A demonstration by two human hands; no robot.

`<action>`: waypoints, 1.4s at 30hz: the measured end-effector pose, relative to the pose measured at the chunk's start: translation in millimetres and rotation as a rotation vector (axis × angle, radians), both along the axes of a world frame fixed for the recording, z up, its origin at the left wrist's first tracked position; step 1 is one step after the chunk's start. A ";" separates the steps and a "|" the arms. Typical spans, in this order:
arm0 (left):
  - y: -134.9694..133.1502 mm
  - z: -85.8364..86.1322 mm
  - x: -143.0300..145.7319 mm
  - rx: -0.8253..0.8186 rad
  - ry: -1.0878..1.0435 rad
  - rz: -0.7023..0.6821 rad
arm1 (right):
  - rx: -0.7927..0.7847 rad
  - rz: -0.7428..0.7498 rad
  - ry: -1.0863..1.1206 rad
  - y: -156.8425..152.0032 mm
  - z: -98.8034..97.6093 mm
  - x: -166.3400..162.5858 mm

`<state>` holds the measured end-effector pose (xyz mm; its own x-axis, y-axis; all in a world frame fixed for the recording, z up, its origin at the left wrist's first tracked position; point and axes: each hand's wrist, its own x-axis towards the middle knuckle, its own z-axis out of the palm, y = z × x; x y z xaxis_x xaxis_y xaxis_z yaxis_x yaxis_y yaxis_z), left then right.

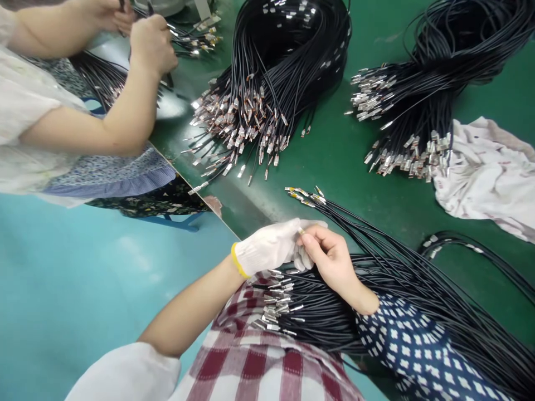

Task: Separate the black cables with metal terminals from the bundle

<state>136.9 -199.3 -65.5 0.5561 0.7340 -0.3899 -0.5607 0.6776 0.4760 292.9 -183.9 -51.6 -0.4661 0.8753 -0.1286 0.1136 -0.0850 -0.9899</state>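
Note:
My left hand [270, 245], in a white knit glove with a yellow cuff, meets my bare right hand [332, 262] above the table edge. Between thumbs and fingertips both pinch the small metal end of a cable [301, 230]; most of that cable is hidden by my fingers. Under my hands a thick bundle of black cables [326, 312] lies across my checked apron, silver ends pointing left. Just beyond my right hand, a smaller group of cables [334, 209] rests on the table, some ends showing yellow.
Two large coiled cable bundles, one in the middle [288, 72] and one at the right [443, 72], lie on the green table [376, 200]. A crumpled white cloth [489, 172] is at the right. At the upper left, a co-worker's hands [152, 47] work over more cables.

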 end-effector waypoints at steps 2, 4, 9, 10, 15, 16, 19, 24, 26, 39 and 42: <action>0.3 -1.4 0.8 0.000 -0.002 -0.003 | 0.023 -0.008 -0.004 -0.1 0.3 0.2; 0.8 -3.3 1.3 0.023 0.002 -0.024 | 0.029 -0.012 -0.001 -0.4 0.1 0.3; 2.8 -2.8 2.9 0.085 0.046 -0.062 | 0.011 -0.028 0.008 -1.5 -0.1 -0.4; 3.2 -2.0 3.4 0.092 0.055 -0.068 | 0.016 -0.033 0.008 -1.8 -0.1 -0.5; 3.1 -3.2 5.2 0.096 0.080 -0.056 | 0.008 -0.045 0.039 -3.9 -1.3 -0.7; 2.7 -4.7 5.1 0.098 0.071 -0.050 | 0.006 -0.044 0.045 -4.1 -1.8 -0.5; 1.2 -8.1 4.0 0.104 0.018 -0.041 | 0.003 -0.022 0.049 -2.9 -2.9 0.8; 0.2 -1.6 0.2 0.011 -0.040 0.024 | -0.021 0.083 0.063 3.8 -2.6 4.1; 0.2 0.3 -0.6 0.004 -0.050 0.034 | -0.052 0.105 0.092 5.1 -2.4 3.7; 0.1 4.9 12.1 0.044 -0.106 0.061 | 0.059 -0.051 -0.026 -0.3 -3.9 -0.3; 0.7 3.6 11.0 0.062 -0.115 0.034 | 0.080 -0.040 -0.036 -0.3 -4.6 -0.3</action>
<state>147.8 -198.6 -61.9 0.5685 0.7740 -0.2788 -0.6361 0.6284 0.4477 292.5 -184.1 -56.1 -0.4273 0.9012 -0.0731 0.1469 -0.0105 -0.9891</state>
